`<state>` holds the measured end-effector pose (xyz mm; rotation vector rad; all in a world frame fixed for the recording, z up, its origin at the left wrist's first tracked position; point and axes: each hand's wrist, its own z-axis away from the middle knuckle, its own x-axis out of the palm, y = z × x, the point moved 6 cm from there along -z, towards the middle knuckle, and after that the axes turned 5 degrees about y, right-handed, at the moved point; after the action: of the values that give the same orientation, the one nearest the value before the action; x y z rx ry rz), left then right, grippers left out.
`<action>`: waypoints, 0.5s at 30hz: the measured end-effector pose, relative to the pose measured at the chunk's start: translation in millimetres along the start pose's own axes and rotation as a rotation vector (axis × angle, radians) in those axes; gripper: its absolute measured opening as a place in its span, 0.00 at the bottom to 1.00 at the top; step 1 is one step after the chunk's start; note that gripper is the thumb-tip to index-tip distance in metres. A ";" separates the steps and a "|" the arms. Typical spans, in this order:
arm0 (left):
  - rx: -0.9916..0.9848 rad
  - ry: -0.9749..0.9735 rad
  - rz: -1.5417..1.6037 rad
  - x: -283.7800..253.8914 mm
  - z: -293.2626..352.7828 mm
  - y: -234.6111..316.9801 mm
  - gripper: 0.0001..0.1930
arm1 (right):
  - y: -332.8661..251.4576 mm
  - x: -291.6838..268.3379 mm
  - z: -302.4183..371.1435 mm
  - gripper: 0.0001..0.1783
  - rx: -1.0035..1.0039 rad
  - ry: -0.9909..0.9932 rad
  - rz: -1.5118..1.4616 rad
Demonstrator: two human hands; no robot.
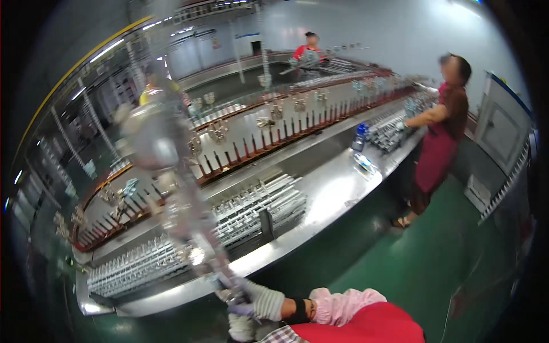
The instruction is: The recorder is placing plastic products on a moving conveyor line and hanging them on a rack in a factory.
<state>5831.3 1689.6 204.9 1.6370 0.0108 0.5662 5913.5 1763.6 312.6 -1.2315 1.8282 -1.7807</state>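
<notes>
A long metal rack bar with shiny parts along it (197, 246) slants from the bottom middle up to the upper left, blurred by motion. My right hand (264, 300), in a white knit glove with a black band at the wrist, is closed around its lower end. Just below, my left hand (241, 327), also gloved, is closed on the same end; its fingers are partly hidden. Behind the bar, the steel worktable (337, 200) carries a row of silver metal bars with small pegs (246, 212). More pegged bars (134, 266) lie at its near left.
A brown rail with upright pins (274, 140) runs along the table, small shiny parts above it. A blue bottle (360, 137) stands at the right. A co-worker in a dark red apron (437, 148) handles metal bars there; another in red (309, 51) works farther back.
</notes>
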 end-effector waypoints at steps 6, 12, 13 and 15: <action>-0.099 -0.408 -0.392 109.4 -49.1 -85.9 0.26 | -22.7 -123.6 44.4 0.15 -0.345 0.412 1.153; -0.187 -0.496 -0.484 133.8 -67.1 -62.8 0.24 | -75.2 -261.7 85.3 0.07 -0.469 0.952 1.185; -0.153 -0.452 -0.508 118.6 -68.5 -58.4 0.23 | -86.0 -276.4 88.6 0.02 -0.433 0.906 1.517; -0.173 -0.313 -0.660 72.5 -68.6 -61.0 0.20 | -71.8 -344.3 112.8 0.01 -0.388 1.174 1.288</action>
<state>5889.1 1787.1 175.9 1.4271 0.2550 -0.1907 6222.4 1953.3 242.1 1.1629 2.5178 -1.2681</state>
